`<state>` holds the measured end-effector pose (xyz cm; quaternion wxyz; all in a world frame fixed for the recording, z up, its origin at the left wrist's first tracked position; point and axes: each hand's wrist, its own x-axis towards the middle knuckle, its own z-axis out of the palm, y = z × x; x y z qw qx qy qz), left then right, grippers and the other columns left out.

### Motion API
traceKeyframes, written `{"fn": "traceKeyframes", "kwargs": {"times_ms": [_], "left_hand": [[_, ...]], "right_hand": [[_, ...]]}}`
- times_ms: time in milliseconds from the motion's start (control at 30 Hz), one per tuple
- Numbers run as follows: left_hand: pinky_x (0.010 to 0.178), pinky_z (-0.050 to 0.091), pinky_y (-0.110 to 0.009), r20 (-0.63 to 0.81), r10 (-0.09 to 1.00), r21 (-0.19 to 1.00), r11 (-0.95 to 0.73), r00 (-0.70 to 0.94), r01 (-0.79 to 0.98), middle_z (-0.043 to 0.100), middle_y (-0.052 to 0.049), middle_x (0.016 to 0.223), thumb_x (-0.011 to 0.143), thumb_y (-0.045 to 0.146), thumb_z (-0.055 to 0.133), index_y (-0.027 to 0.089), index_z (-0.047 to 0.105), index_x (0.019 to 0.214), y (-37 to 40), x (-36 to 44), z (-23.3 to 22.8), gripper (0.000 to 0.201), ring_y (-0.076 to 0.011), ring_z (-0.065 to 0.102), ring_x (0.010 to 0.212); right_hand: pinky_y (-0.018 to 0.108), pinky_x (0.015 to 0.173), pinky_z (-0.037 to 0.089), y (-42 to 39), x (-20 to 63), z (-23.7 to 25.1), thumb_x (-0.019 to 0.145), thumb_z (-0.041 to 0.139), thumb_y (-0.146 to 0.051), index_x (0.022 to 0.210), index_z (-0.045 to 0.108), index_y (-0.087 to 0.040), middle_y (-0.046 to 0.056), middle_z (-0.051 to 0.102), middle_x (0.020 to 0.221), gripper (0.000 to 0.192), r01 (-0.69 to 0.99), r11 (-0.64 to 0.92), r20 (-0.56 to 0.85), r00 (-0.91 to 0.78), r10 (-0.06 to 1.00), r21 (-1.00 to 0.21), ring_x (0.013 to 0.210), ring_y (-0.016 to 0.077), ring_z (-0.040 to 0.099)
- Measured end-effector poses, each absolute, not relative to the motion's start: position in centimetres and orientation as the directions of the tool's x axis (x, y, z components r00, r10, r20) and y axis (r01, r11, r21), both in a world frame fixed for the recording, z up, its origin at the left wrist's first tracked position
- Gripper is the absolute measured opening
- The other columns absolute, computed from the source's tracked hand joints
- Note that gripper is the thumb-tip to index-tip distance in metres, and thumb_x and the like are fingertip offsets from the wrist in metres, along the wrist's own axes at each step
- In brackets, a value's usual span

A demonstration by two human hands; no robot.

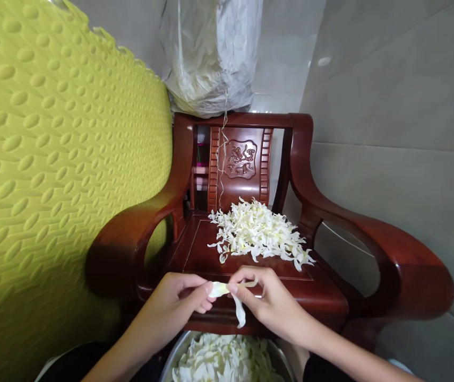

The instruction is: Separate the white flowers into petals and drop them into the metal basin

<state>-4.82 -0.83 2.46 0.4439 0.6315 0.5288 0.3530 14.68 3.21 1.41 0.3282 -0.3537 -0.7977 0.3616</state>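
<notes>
Foam matting (43, 159), yellow-green and embossed with oval bumps, fills the whole side to the left of the left hand. Beyond both hands stands a dark red wooden armchair (370, 233) with a carved panel in its back; its seat carries a pile of white petals (256, 231) just past the right hand. Above the chair back, farthest from the hands, hangs a crinkled plastic bag (211, 53) with a thin string trailing down from it. Grey wall tiles (390, 106) rise to the right of the right hand. Directly beneath the hands sits a metal bowl (166, 366) heaped with more white flower pieces (222, 363).

Over the front edge of the seat the left hand (179, 300) and the right hand (264, 297) meet, each pinched thumb to forefinger on one end of a single white flower (221, 289). The flower stretches between the two sets of fingertips, one pale petal (240, 313) hanging down from it under the right thumb, above the bowl.
</notes>
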Motion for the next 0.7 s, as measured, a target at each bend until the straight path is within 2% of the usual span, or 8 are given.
{"fn": "traceKeyframes", "kwargs": {"times_ms": [133, 300, 433, 567, 633, 700], "left_hand": [[0.060, 0.040, -0.021, 0.050, 0.960, 0.850, -0.186, 0.275, 0.493, 0.063, 0.000, 0.068, 0.083, 0.025, 0.052, 0.014, 0.065, 0.067, -1.0, -5.2, 2.5, 0.024, -0.0127, 0.056, 0.066], [0.058, 0.035, -0.018, 0.185, 0.912, 0.795, -0.358, 0.366, 0.489, 0.054, 0.003, 0.063, 0.085, 0.019, 0.049, 0.015, 0.056, 0.062, -1.3, -5.2, 2.6, 0.025, -0.0087, 0.049, 0.060], [0.059, 0.037, -0.019, 0.158, 0.832, 0.849, -0.390, 0.533, 0.357, 0.055, 0.002, 0.065, 0.093, 0.029, 0.040, 0.015, 0.055, 0.065, -1.6, -5.3, 2.7, 0.035, -0.0094, 0.051, 0.061], [0.067, 0.036, -0.021, 0.228, 0.861, 0.721, -0.464, 0.455, 0.515, 0.051, 0.002, 0.063, 0.095, 0.028, 0.037, 0.016, 0.050, 0.063, -1.7, -5.4, 2.6, 0.037, -0.0105, 0.049, 0.067], [0.067, 0.035, -0.021, 0.234, 0.841, 0.692, -0.496, 0.487, 0.524, 0.050, 0.003, 0.062, 0.096, 0.026, 0.034, 0.016, 0.048, 0.062, -1.7, -5.3, 2.5, 0.037, -0.0098, 0.049, 0.065], [0.064, 0.035, -0.021, 0.233, 0.822, 0.678, -0.520, 0.519, 0.520, 0.051, 0.003, 0.062, 0.096, 0.025, 0.032, 0.017, 0.047, 0.063, -1.6, -5.4, 2.5, 0.038, -0.0099, 0.049, 0.063]], "right_hand": [[0.024, 0.062, 0.039, 3.3, 15.2, 2.2, 0.087, 0.054, -0.025, 0.076, 0.064, -0.014, 0.001, 0.061, 0.068, 0.018, 0.337, 0.554, 0.281, -0.598, 0.750, -0.761, 0.063, 0.0122, 0.052], [0.022, 0.062, 0.040, 2.4, 15.2, 2.9, 0.086, 0.058, -0.027, 0.076, 0.063, -0.013, 0.001, 0.063, 0.070, 0.018, 0.175, 0.409, 0.169, -0.716, 0.677, -0.896, 0.065, 0.0114, 0.054], [0.024, 0.064, 0.042, 1.9, 15.2, 3.0, 0.083, 0.062, -0.031, 0.077, 0.063, -0.013, 0.002, 0.062, 0.069, 0.019, 0.154, 0.322, 0.132, -0.690, 0.712, -0.934, 0.066, 0.0123, 0.056], [0.024, 0.062, 0.042, 1.9, 15.3, 3.2, 0.082, 0.063, -0.034, 0.077, 0.064, -0.012, 0.002, 0.062, 0.068, 0.023, 0.116, 0.236, 0.088, -0.704, 0.705, -0.965, 0.065, 0.0124, 0.056], [0.023, 0.060, 0.041, 1.9, 15.4, 3.2, 0.081, 0.065, -0.037, 0.076, 0.064, -0.012, 0.003, 0.062, 0.068, 0.025, 0.138, 0.226, 0.080, -0.663, 0.744, -0.964, 0.064, 0.0120, 0.054], [0.022, 0.059, 0.042, 1.9, 15.4, 3.1, 0.079, 0.066, -0.038, 0.078, 0.064, -0.012, 0.003, 0.063, 0.067, 0.026, 0.129, 0.177, 0.042, -0.682, 0.730, -0.976, 0.063, 0.0116, 0.055]]}}
